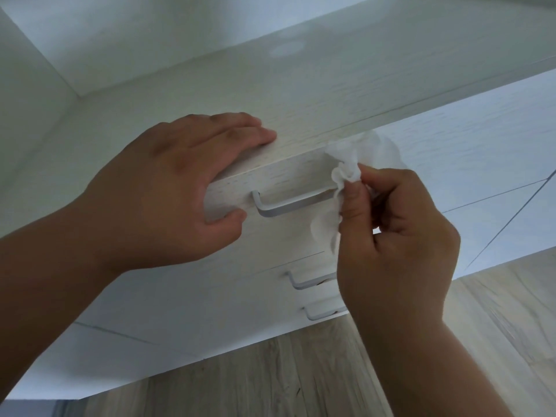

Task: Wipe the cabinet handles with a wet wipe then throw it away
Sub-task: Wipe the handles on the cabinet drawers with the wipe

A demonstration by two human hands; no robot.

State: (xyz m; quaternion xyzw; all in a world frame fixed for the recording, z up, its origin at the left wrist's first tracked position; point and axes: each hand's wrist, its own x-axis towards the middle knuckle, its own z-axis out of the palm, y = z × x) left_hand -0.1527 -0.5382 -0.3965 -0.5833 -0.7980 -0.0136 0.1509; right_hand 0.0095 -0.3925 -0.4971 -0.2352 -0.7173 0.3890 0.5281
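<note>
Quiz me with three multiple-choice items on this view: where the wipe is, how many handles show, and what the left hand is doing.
1. Where is the wet wipe?
A. On the floor
B. At the right end of the top handle
C. Inside an open drawer

2. How many drawer handles show?
A. One
B. Three
C. Five

3. What is the left hand doing?
A. Hanging idle
B. Pinching the wipe
C. Gripping the top drawer front

Answers:
1 B: the right hand pinches it in its fingers at that handle's end.
2 B: the top handle, middle handle and bottom handle sit one below another.
3 C: its fingers lie over the upper edge, with the thumb on the face.
</note>
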